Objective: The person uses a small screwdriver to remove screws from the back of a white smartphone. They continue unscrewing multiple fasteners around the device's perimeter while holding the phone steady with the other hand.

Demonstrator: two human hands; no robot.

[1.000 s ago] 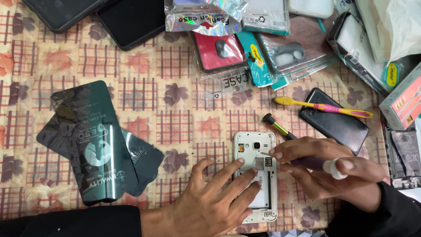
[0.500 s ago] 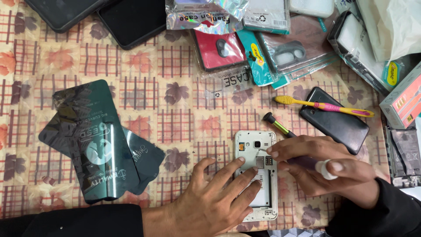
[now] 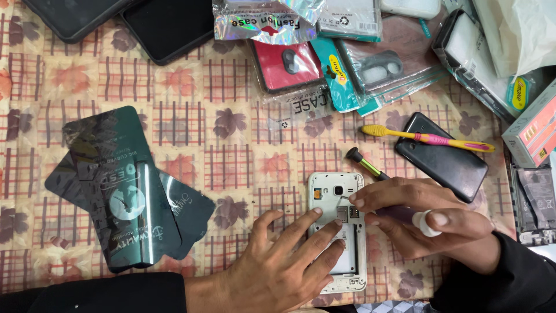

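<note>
Near the front edge of the table: an opened white phone (image 3: 337,230) lies back-up on the patterned cloth (image 3: 231,156), its cover off.
Far left: 2 dark screen-protector packets (image 3: 124,191) overlap, well apart from the hands.
Left hand: left hand (image 3: 278,272) lies flat and open, fingers spread across the phone's lower half, pinning it down and gripping nothing.
Phone: camera end points toward the back edge; the card slots sit just under the fingertips of both hands.
Right hand: right hand (image 3: 428,223) is closed around a dark-handled tool whose body is mostly hidden, its fingertips touching the phone's upper right part.
Screwdriver: a green-and-black screwdriver (image 3: 366,164) lies just behind the phone.
Right side: a yellow-and-pink toothbrush (image 3: 428,138) rests beside a black phone (image 3: 443,156).
Back edge: packaged phone cases (image 3: 324,64) are heaped.
Step in hand: probably working at the card slot area.
Next move: calls for a steady hold and fine tip pressure.
</note>
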